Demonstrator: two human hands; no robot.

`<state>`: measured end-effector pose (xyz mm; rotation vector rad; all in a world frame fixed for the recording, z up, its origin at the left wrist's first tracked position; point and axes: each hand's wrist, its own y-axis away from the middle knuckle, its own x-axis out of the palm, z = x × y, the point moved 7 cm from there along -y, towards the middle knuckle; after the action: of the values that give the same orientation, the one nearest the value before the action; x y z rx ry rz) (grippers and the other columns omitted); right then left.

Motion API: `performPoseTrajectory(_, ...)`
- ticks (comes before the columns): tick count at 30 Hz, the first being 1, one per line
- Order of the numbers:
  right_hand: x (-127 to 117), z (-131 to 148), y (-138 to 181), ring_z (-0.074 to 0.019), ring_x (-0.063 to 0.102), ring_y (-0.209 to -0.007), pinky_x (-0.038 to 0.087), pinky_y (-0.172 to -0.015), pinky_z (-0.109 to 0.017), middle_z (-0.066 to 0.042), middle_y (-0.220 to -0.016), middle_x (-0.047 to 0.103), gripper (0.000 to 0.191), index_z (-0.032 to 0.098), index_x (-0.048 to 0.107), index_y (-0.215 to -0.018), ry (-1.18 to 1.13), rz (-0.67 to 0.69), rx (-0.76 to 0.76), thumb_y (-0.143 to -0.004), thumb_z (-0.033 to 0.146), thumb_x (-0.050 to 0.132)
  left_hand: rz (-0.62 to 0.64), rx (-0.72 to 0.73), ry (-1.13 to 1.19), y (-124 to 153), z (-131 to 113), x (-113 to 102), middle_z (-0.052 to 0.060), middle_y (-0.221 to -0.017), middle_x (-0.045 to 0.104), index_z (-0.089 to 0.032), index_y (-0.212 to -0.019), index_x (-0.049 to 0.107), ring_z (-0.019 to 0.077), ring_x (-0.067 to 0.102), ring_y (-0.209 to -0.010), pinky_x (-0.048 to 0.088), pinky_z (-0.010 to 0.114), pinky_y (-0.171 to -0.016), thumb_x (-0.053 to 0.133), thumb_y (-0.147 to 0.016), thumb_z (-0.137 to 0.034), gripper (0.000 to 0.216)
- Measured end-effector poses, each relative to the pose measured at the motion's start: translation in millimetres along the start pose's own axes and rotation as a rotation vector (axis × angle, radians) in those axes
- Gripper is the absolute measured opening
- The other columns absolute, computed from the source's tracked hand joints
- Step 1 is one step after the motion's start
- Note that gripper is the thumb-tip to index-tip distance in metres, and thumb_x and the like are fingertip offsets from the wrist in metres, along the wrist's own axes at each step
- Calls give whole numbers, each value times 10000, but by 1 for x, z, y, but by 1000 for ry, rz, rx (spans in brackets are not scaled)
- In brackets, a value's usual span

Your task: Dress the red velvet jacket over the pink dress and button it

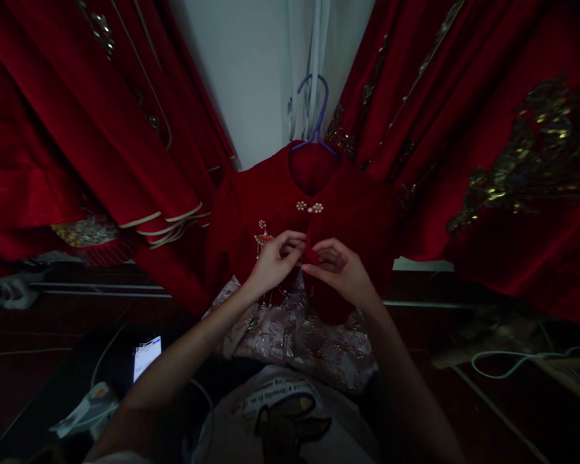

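Pinching this short red cloth jacket [270,187] with my left hand [276,259] and right hand [342,269], equally near its lengthwise opening [310,225].

We see a plain deep-red jacket [275,187], its clasp [310,208] white-and-gold flowers, its brooch [263,237] gold and red. We find a pinkish-grey skirt [290,336] with a glinting, leafy pattern. The shirt [292,422] is white, printed with dark lettering and a dark figure with tan patches. We note a purple hanger [325,103], white ribbons [314,48], a pale blue-grey wall [251,77], and red gowns [493,58], gold-sequinned at right, cream-edged at left.
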<state>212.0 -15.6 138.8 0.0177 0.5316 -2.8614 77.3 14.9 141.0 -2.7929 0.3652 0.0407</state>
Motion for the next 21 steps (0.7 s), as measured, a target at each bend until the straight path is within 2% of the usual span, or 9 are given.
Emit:
performPoseTrajectory(3, 25, -1, 1, -157, 659, -1011, 559, -932, -347, -33, -1082, 677, 314, 266, 626, -1106, -13, 137, -24, -808, 295, 721, -48, -1, -37, 15, 1, -26, 27, -854, 659, -195, -978, 613, 118, 641, -711, 572, 233, -607, 605, -820, -292, 185)
performPoseTrajectory(5, 37, 0, -1, -161, 650, -1036, 550, -951, -359, -51, -1138, 655, 303, 264, 615, -1152, 44, 147, -76, -855, 295, 667, -69, -43, -14, 21, 8, -39, 18, -847, 643, -194, -928, 606, 117, 638, -720, 583, 233, -608, 610, -806, -295, 158)
performPoseTrajectory(9, 47, -4, -13, -157, 647, -919, 567, -862, -347, -50, -1055, 641, 245, 234, 594, -1047, 168, 15, -171, -827, 281, 692, -152, -20, 25, 26, 15, -52, 3, -822, 629, -175, -863, 607, 108, 629, -687, 593, 241, -601, 677, -740, -254, 162)
performPoseTrajectory(14, 45, -12, -25, -143, 640, -832, 564, -775, -303, -3, -905, 615, 290, 233, 532, -924, 76, -88, -172, -745, 299, 750, -229, 58, 22, 25, 7, -53, 22, -855, 640, -163, -867, 598, 103, 629, -662, 573, 228, -569, 695, -763, -274, 181)
performPoseTrajectory(17, 41, -13, -29, -124, 621, -765, 545, -711, -271, 26, -844, 576, 300, 233, 489, -873, 79, -125, -180, -709, 244, 741, -338, 162, -187, 27, -2, -59, 38, -909, 617, -167, -886, 609, 113, 613, -743, 544, 217, -606, 723, -763, -273, 199)
performPoseTrajectory(19, 39, -11, -32, -111, 590, -709, 516, -667, -254, 34, -804, 560, 261, 230, 488, -856, 168, -166, -199, -716, 208, 708, -464, 232, -374, 28, -5, -68, 54, -1005, 584, -181, -960, 617, 132, 590, -837, 542, 235, -658, 745, -749, -254, 257)
performPoseTrajectory(21, 37, -7, -37, -111, 564, -691, 493, -656, -254, 24, -785, 562, 168, 222, 533, -851, 303, -210, -226, -752, 198, 666, -517, 262, -464, 26, -1, -75, 62, -1067, 566, -194, -1030, 594, 142, 578, -888, 543, 259, -715, 742, -746, -224, 322)
